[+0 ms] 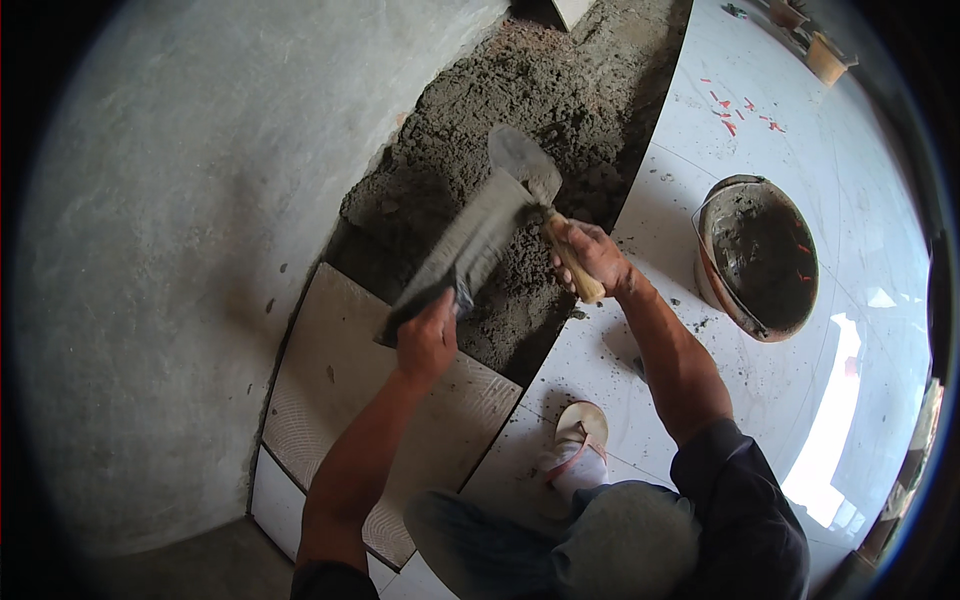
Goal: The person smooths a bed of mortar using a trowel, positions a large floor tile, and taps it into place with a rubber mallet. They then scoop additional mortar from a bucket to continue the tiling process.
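My left hand (428, 338) is closed around the dark handle of a long rectangular plastering trowel (462, 238), its flat blade tilted and smeared grey. In my right hand (597, 258) is the wooden handle of a rounded trowel (520, 160). That trowel's mortar-coated blade meets the far end of the plastering trowel, apparently touching it. Both tools are over a rough bed of grey mortar (480, 90), which fills the strip between the wall and the white floor. Just nearer than the mortar, below my left hand, lies a beige tile (345, 350) with ridged curved marks at its corners.
A bucket (708, 275) with wet mortar inside stands on the white tiled floor (640, 440) at the right. Small red pieces (735, 125) lie scattered farther off, near a tan container (826, 60). A bare grey wall (200, 230) borders the left. My sandalled foot (582, 440) is close by.
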`<state>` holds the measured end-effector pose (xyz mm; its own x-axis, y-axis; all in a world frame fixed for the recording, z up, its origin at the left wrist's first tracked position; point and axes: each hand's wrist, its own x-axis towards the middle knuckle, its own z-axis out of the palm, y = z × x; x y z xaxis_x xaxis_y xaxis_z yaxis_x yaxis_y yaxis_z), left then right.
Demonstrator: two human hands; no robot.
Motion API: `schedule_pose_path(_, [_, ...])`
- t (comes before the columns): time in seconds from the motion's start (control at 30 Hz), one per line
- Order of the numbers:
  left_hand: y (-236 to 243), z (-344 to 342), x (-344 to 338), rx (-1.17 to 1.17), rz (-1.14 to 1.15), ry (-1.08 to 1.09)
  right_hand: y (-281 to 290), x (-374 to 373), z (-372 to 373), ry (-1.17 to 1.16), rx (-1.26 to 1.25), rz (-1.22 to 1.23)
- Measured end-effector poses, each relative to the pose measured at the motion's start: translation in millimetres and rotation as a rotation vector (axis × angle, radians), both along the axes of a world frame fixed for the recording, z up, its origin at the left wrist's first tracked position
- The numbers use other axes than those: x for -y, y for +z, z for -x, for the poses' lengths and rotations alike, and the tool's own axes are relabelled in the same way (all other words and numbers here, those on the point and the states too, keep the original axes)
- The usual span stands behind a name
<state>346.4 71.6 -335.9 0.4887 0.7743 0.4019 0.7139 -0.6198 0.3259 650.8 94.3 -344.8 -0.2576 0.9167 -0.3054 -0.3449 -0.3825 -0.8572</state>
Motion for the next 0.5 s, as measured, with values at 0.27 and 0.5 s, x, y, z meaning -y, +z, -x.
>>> schedule_pose_path(0.27, [-35,10,34,0.054,0.097,0.321,32,-32,18,-0.011,0.173,-0.075])
schedule_pose_path(0.5, [11,-44,-13,0.020,-0.077,0.193,-112,4,-8,0.007,0.081,-0.555])
